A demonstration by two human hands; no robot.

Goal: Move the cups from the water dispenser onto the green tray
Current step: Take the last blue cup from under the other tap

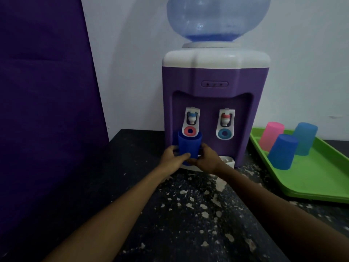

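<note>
A dark blue cup (189,144) stands upright under the left tap of the purple and white water dispenser (215,76). My left hand (172,157) wraps its left side and my right hand (206,159) wraps its right side, both gripping it low down. The cup's base is hidden behind my fingers. On the green tray (321,178) at the right, three cups stand upside down: a pink cup (271,136), a blue cup (282,151) in front, and a teal cup (305,138) behind it.
The dispenser sits on a dark speckled counter (188,214) against a white wall, with a large water bottle (217,17) on top. A white drip tray (227,160) juts out under the right tap. A purple panel (47,91) stands at the left.
</note>
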